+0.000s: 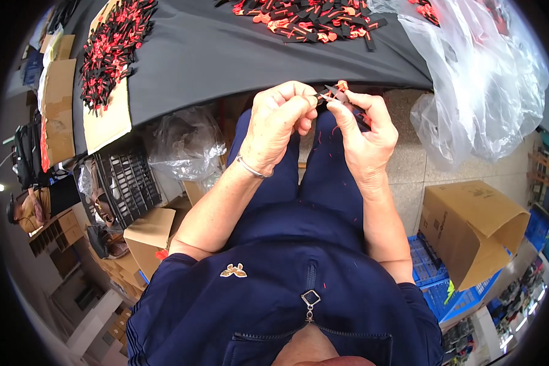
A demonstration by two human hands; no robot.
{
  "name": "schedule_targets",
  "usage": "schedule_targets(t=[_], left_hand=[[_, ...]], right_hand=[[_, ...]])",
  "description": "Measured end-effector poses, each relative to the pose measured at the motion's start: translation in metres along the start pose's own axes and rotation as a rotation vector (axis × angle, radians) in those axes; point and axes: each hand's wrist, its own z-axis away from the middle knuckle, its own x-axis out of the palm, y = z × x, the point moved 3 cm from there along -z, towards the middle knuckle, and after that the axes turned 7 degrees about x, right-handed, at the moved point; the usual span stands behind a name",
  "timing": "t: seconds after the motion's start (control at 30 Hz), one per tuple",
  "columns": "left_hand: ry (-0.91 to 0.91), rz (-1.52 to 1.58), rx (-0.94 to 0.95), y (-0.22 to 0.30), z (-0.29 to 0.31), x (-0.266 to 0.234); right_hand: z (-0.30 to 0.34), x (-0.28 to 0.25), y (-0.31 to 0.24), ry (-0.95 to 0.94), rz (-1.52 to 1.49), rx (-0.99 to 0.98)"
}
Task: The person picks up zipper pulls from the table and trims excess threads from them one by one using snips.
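Here, both hands meet above the lap: the left hand pinches a small red-and-black piece in closed fingers, while the right hand grips small scissors touching it.

Both hands meet over the lap — left hand beside right hand, table beyond, cardboard box at right.

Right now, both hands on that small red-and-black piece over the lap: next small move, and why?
Probably snip: the right hand holds small scissors at the red-and-black piece pinched by the left hand, blades seemingly apart; red trimmings already dot the lap.
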Motion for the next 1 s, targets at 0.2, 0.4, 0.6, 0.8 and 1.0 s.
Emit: schedule_targets(t=[0.2, 0.4, 0.6, 0.8, 1.0], left_hand=[[0.047, -0.002, -0.006, -0.007, -0.003, -0.014], [-0.003, 0.055, -0.057, -0.013, 0.005, -0.002], [-0.045, -0.294, 0.097, -0.007, 0.008, 0.006], [-0.012, -0.820, 0.808, -0.001, 0.014, 0.010], [-0.018, -0.922, 0.767, 0.009, 0.016, 0.013]], right_hand=[[-0.004, -0.019, 0.006, -0.261, -1.031, 0.236], [-0.011, -0.007, 0.010, -0.255, -0.625, 0.549], [-0.013, 0.004, 0.013, -0.200, -0.568, 0.589], [-0.009, -0.001, 0.017, -0.173, -0.663, 0.665], [-0.002, -0.004, 0.019, -0.248, -0.648, 0.704]])
